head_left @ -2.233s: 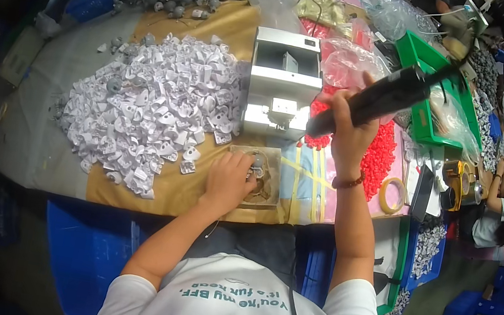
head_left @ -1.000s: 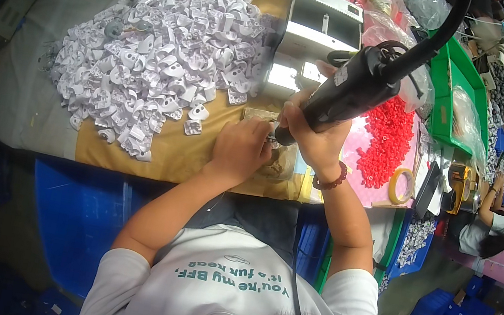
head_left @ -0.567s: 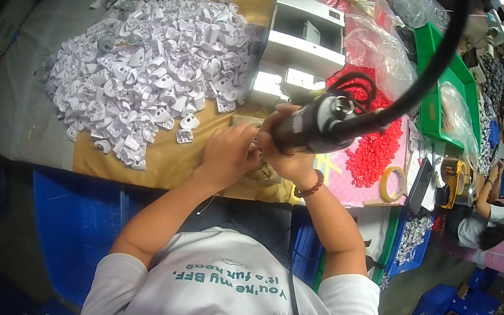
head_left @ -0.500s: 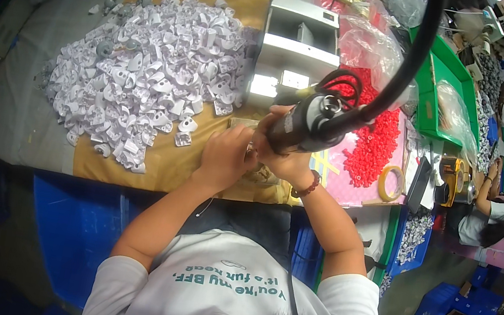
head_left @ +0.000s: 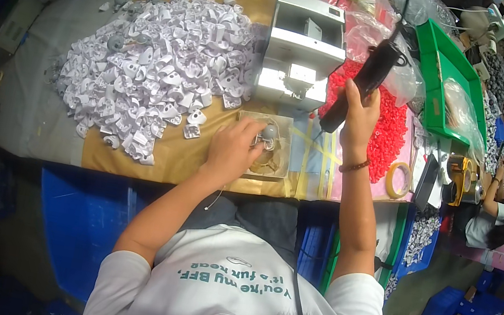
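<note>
My right hand [head_left: 359, 124] is wrapped round a black corded electric screwdriver [head_left: 377, 66], held slanted over the red parts, right of a white machine. Low on the left, my left hand [head_left: 233, 149] has its fingers closed on a small grey ball-shaped part [head_left: 269, 131] with white plastic at it. That part sits at a shallow tan box [head_left: 282, 153] on the table; my fingers hide some of it. A large heap of white plastic shells [head_left: 152, 76] lies left of this hand.
The white machine [head_left: 305, 49] with a recessed front stands behind the box. Small red parts [head_left: 386, 144], a tape roll [head_left: 398, 181] and a green tray [head_left: 441, 76] lie to the right. Blue crates [head_left: 79, 221] stand below the table edge. A co-worker [head_left: 495, 214] sits at far right.
My right hand has carried the screwdriver from above the box away to the right, tilting it. My left hand stays at the box, and the grey ball part now shows.
</note>
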A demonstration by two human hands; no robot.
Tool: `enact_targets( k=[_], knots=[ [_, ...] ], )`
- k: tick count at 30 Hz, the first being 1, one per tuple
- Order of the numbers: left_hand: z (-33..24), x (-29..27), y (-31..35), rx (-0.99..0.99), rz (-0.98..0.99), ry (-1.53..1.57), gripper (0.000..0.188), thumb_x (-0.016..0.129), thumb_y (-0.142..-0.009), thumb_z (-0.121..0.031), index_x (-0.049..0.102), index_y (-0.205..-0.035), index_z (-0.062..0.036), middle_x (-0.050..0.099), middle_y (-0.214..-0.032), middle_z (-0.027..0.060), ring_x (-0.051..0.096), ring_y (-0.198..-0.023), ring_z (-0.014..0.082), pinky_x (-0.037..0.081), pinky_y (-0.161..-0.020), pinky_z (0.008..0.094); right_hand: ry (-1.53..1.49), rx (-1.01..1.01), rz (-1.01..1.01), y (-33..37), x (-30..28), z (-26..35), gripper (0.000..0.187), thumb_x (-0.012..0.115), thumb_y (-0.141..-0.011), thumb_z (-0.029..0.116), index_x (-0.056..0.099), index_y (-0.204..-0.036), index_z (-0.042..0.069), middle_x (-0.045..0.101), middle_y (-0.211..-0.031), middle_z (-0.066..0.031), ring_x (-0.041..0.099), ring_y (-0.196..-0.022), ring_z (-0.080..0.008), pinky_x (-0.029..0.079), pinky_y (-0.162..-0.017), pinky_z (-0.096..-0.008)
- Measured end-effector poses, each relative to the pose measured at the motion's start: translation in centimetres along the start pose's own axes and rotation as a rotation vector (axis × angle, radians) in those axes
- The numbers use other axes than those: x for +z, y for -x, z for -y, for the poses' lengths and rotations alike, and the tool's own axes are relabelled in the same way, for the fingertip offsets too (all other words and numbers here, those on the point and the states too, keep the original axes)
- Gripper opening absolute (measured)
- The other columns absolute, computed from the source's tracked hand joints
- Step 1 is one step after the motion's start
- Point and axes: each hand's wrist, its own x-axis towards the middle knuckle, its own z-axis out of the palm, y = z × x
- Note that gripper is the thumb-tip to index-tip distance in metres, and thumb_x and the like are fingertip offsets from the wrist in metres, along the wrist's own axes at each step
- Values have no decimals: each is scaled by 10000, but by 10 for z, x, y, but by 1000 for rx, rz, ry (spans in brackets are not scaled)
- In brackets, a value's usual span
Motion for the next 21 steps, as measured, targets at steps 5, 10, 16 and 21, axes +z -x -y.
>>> enact_targets(
  k=[5, 10, 16, 21],
  knots=[
    [-3, 3, 9, 50, -78, -47, 340, 739, -787, -124, 648, -1114, -98, 678, -1010, 75, 644, -918, 304, 488, -775, 409, 792, -756, 10, 47, 3, 2, 367, 641, -854, 2, 612, -1218, -36, 625, -1203, -205, 582, -1130, -381, 454, -978, -430],
    [-5, 3, 6, 62, -84, -63, 356, 744, -771, -116, 655, -1115, -97, 682, -1016, 74, 644, -912, 299, 485, -779, 407, 414, -165, 432, 100, 31, -34, 142, 690, -874, 48, 709, -999, -16, 707, -949, -148, 673, -860, -269, 528, -754, -341],
    [-3, 5, 5, 63, -89, -74, 381, 747, -768, -129, 650, -1137, -110, 674, -997, 54, 638, -892, 273, 473, -760, 402, 167, 86, 310, 103, 47, -49, 129, 632, -965, 87, 691, -1050, 9, 713, -870, -76, 669, -797, -138, 536, -709, -282],
    [-2, 3, 5, 58, -39, -81, 381, 751, -775, -132, 657, -1143, -111, 684, -1041, 73, 646, -942, 280, 477, -792, 408, -161, 269, 270, 95, 55, -63, 266, 587, -999, 107, 588, -1258, 50, 726, -913, -78, 681, -819, -162, 553, -759, -289]
  ],
)
